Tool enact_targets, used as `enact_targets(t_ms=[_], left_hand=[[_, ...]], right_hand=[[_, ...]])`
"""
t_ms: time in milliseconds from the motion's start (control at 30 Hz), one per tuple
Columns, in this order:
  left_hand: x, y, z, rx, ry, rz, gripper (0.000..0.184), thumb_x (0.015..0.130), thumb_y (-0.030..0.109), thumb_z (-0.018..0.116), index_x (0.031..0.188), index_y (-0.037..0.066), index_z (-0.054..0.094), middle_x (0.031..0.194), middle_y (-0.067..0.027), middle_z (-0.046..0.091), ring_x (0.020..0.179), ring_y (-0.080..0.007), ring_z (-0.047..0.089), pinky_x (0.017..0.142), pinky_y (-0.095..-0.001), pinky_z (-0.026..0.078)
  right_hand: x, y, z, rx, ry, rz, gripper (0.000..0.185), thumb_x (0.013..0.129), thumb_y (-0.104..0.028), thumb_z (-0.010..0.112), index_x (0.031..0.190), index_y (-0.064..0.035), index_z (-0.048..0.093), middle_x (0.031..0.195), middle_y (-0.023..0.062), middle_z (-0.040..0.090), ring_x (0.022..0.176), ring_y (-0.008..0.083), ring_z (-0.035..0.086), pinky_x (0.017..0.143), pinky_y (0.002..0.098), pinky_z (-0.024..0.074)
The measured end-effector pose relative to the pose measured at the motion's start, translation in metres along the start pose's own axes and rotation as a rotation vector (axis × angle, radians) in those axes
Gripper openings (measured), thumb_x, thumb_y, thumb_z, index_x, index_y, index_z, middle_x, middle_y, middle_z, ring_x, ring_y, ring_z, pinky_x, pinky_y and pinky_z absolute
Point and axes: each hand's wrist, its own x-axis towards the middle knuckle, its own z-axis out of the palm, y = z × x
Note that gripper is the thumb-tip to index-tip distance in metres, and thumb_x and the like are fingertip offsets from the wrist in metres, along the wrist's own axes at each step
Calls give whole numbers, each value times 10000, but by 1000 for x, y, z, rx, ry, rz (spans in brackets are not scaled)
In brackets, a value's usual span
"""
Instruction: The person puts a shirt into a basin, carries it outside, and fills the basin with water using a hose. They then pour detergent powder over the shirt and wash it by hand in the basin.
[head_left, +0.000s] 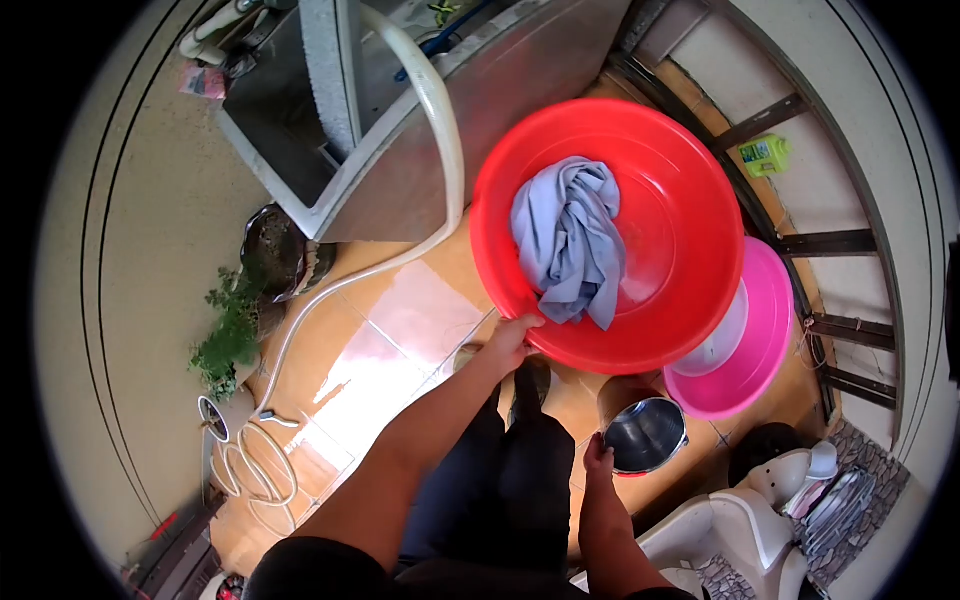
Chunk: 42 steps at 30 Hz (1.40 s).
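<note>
My left hand (513, 338) is closed on the near rim of a large red basin (690, 240). A crumpled grey-blue cloth (572, 240) lies inside the basin, toward its left side. Lower down, my right hand (598, 455) is closed at the left edge of a shiny metal bucket (645, 437), whose mouth faces up and looks dark inside. The fingers of my right hand are partly hidden. A pink basin (768, 330) stands to the right, partly covered by the red one, with a paler round bowl (715, 335) in it.
A grey stone sink (350, 190) stands at the upper left. A pale hose (440, 110) runs down from it to a coil (262, 470) on the tiled floor. Potted plants (232, 345) line the left wall. A yellow-green bottle (765, 155) and a white chair (720, 530) are at right.
</note>
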Motion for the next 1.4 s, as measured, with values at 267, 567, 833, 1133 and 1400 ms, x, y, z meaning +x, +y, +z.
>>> enact_targets(t_ms=[267, 567, 833, 1133, 1400], left_hand=[[-171, -9, 15, 23, 14, -115, 327, 733, 35, 670, 1053, 47, 604, 967, -83, 656, 862, -246, 660, 698, -434, 555], [-444, 7, -12, -314, -42, -231, 369, 769, -8, 634, 1126, 75, 586, 1047, -73, 647, 936, -242, 643, 799, -416, 532], [-578, 41, -80, -620, 208, 270, 349, 752, -40, 578, 1097, 9, 560, 1036, -121, 619, 945, -272, 620, 868, -420, 508], [-653, 22, -128, -1117, 579, 610, 405, 751, 71, 598, 1138, 10, 497, 1054, -96, 582, 999, -255, 576, 941, -416, 457], [-674, -55, -122, -1813, 601, 873, 183, 787, 97, 637, 930, 6, 569, 846, -93, 650, 740, -177, 641, 649, -275, 542]], right_hand=[[-176, -35, 4, -495, 269, 207, 725, 914, -591, 392, 1296, 24, 368, 1180, 180, 551, 1075, 325, 556, 912, 415, 491], [-394, -60, 123, -946, -457, -53, 378, 911, -269, 524, 1167, 8, 493, 1056, 149, 610, 971, 258, 597, 769, 350, 523], [-478, 83, 319, -979, -892, -319, 327, 881, -102, 558, 1183, -14, 472, 1003, 164, 613, 920, 262, 614, 766, 363, 532], [-547, 475, 575, -1566, -1403, -606, 471, 918, -268, 566, 1280, 17, 469, 1126, 60, 540, 883, 115, 497, 712, 260, 422], [-610, 622, 647, -1526, -829, -630, 554, 864, -362, 622, 1154, 100, 529, 1182, 187, 593, 1016, 314, 612, 852, 377, 484]])
